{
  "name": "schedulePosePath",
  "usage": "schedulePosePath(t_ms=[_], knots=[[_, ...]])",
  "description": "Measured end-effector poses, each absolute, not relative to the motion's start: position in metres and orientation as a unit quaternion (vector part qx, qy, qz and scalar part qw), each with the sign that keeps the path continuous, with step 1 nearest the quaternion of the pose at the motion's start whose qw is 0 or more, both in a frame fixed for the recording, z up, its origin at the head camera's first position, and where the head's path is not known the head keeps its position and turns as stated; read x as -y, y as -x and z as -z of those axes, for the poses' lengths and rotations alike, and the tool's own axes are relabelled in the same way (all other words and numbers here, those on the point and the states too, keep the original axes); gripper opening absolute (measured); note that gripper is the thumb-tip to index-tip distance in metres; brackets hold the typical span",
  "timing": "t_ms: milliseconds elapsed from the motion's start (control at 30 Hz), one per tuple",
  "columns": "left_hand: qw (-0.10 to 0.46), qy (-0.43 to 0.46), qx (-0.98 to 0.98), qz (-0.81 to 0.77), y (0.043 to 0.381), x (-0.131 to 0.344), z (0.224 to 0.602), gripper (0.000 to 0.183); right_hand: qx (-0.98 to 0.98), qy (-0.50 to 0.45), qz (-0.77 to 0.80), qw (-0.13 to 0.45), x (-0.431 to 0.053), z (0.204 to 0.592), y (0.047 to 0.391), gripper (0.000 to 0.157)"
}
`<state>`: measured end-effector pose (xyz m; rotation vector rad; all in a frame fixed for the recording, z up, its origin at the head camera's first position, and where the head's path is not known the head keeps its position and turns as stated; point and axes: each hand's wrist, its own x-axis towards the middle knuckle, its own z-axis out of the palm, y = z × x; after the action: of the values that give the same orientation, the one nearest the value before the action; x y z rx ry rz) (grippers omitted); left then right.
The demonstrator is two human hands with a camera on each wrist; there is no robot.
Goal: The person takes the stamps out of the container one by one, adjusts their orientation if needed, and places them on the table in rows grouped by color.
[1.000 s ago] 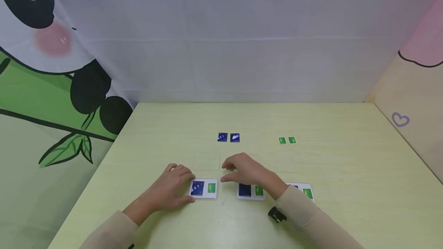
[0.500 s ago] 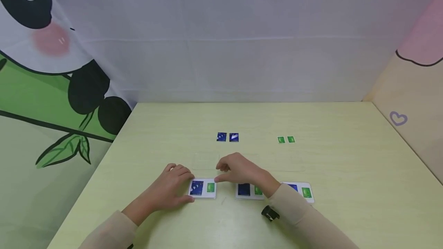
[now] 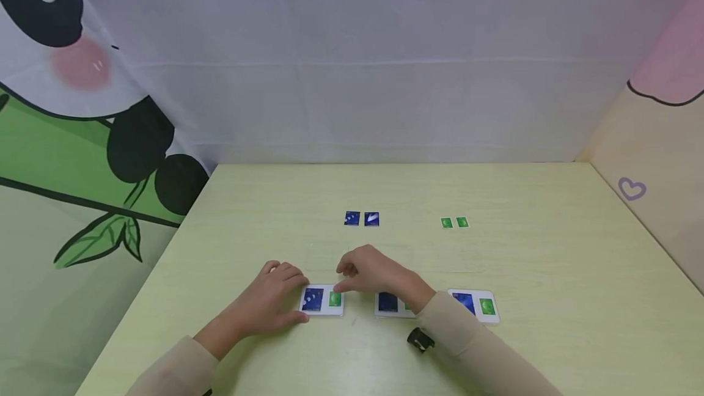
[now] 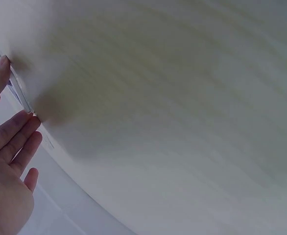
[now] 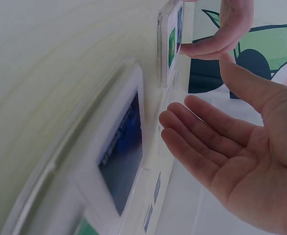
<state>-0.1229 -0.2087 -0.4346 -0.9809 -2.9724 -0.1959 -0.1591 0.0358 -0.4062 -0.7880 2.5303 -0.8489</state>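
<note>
White leftmost card (image 3: pixel 326 300) runs lengthwise left to right

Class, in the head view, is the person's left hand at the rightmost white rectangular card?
No, the left hand holds the leftmost white rectangular card with blue and green pictures.

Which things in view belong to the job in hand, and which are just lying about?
Likely the job:
left card, held by the left hand
right hand, near that card
middle card, right card
blue squares, green squares, coloured like the card prints

Probably just surroundings:
table
wall cloth
black gadget
</note>
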Motion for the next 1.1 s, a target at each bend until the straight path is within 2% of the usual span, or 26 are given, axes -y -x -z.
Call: schedulePosePath(t_ms=[633,1100], knots=[[0.007,0.318,0.946,0.063,0.122,0.21,0.432,0.056,-0.895,0.288,0.281,0.192,-0.018,0.406,0.159,0.036],[-0.013,0.308,0.949,0.071,0.12,0.209,0.428,0.055,-0.893,0.295,0.276,0.2,-0.009,0.404,0.16,0.035]])
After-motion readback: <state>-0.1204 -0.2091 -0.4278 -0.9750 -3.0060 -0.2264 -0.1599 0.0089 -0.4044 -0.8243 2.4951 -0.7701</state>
